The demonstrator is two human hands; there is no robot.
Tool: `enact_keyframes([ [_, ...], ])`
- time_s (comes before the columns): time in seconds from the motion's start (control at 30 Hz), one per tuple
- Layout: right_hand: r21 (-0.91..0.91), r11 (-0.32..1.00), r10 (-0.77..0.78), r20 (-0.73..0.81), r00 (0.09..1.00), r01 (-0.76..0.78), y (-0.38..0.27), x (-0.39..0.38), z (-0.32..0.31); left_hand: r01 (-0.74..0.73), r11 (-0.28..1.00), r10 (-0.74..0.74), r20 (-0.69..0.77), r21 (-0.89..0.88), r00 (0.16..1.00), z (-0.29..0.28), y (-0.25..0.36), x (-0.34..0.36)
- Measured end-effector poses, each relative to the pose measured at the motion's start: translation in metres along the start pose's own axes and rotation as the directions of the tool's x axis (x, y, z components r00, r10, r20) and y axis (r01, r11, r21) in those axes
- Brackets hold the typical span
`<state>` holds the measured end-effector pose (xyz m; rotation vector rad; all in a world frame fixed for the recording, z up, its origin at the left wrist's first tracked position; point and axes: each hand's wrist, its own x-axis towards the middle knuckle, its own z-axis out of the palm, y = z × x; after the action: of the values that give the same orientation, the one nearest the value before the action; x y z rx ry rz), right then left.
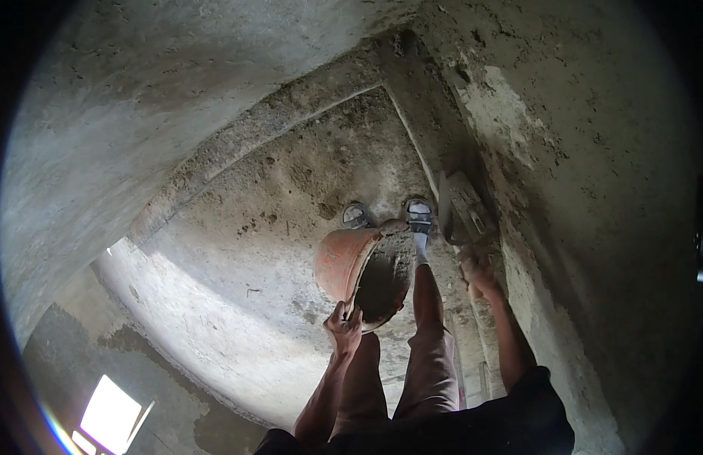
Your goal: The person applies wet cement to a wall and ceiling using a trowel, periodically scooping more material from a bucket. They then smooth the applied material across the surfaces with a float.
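Observation:
A tilted orange-red bucket [340, 262] stands between my legs, its mouth turned to the right. Its inside [386, 277] is coated with grey, wet-looking mortar. My left hand [343, 327] is closed on the near rim. Out to the right, my right hand [478, 274] is closed at the near end of a grey, mortar-caked tool [447, 208] with a curved, blade-like edge; its exact kind is unclear. Beside that tool, a flat grey piece [470, 205] lies against the foot of the right wall, partly in shadow.
My sandalled feet [418, 214] stand just beyond the bucket on a rough, mortar-spattered floor [245, 220]. Raised ledges [291, 102] run along the walls and meet in the far corner. The rough right wall [594, 189] rises close beside my right arm. A bright opening [110, 413] shows at lower left.

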<state>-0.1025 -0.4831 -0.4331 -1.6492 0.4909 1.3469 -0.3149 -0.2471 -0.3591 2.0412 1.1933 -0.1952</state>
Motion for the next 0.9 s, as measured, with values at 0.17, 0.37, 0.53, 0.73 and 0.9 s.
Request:
enact_keyframes([
  [0.17,-0.036,0.999,-0.013,-0.140,0.990,0.008,0.016,0.004,0.021,-0.077,0.997,0.077,-0.037,-0.001,0.996,0.007,-0.005,0.007],
  [0.37,-0.665,0.726,-0.410,-0.211,0.887,0.177,0.069,0.060,0.002,-0.148,0.989,0.149,-0.098,0.014,0.984,0.012,0.003,0.025],
  [0.53,-0.764,0.645,-0.252,-0.215,0.943,-0.002,0.071,0.116,-0.011,0.028,0.999,-0.026,-0.067,0.025,0.997,0.003,0.011,0.038],
  [0.73,-0.715,0.695,-0.507,-0.406,0.760,0.081,0.101,0.132,0.009,0.072,0.997,-0.073,-0.086,-0.012,0.994,-0.007,0.020,0.050],
  [0.9,-0.614,0.765,-0.116,-0.424,0.898,-0.191,0.201,0.070,0.008,0.019,1.000,-0.017,-0.091,0.019,0.996,-0.013,0.012,0.046],
])
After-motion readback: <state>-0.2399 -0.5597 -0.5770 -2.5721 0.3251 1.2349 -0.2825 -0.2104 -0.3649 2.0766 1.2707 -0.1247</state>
